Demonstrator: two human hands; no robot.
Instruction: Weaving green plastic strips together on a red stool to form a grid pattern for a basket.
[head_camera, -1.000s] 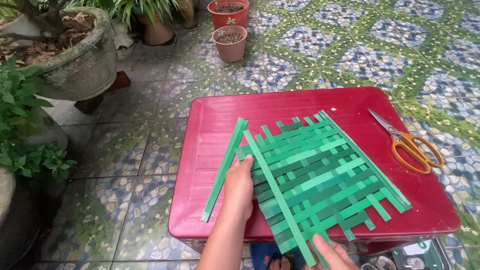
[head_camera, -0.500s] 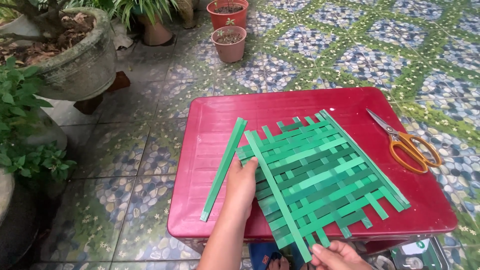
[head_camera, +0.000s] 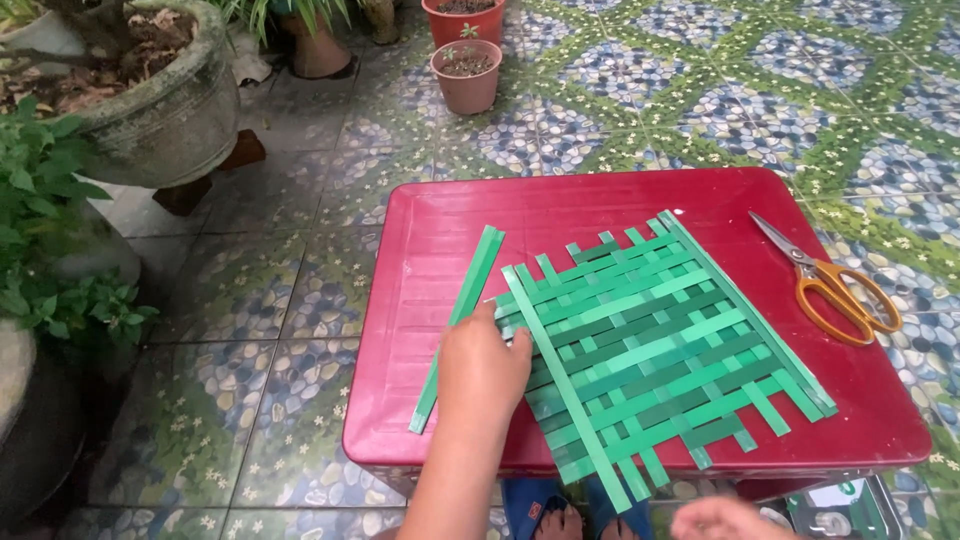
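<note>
Woven mat (head_camera: 655, 345) touches left hand (head_camera: 482, 365).

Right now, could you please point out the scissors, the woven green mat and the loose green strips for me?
scissors (head_camera: 845, 300), head view, on an orange handle loop.
woven green mat (head_camera: 660, 345), head view, middle of the weave.
loose green strips (head_camera: 470, 290), head view, upper half.

Soft, even daylight — faint shadows, sharp focus — slight blur at bottom edge.
</note>
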